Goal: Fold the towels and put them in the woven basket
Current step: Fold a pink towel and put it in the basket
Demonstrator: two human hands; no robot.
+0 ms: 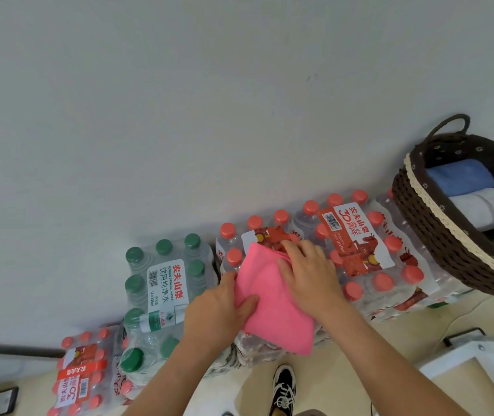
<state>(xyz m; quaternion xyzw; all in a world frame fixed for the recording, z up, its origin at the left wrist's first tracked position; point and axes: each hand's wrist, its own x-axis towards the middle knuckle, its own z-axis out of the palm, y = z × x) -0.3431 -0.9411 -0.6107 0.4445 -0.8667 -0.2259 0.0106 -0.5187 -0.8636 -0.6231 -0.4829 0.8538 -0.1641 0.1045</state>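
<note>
A pink towel (272,307), folded into a narrow strip, lies on top of a shrink-wrapped pack of red-capped water bottles (239,244). My left hand (224,307) pinches the towel's left edge, thumb on top and fingers under the cloth. My right hand (308,271) lies flat on the towel's upper right part, fingers reaching its far corner. The dark woven basket (438,235) with a cream lace rim stands on the bottle packs at the right. Inside it lie a rolled blue towel (459,175) and a rolled white towel (486,207).
Green-capped bottle packs (164,277) stand left of the towel and more red-capped packs (369,235) lie toward the basket and at lower left (80,376). A plain wall rises behind. My shoe (283,388) is on the floor below, a white frame (480,364) at lower right.
</note>
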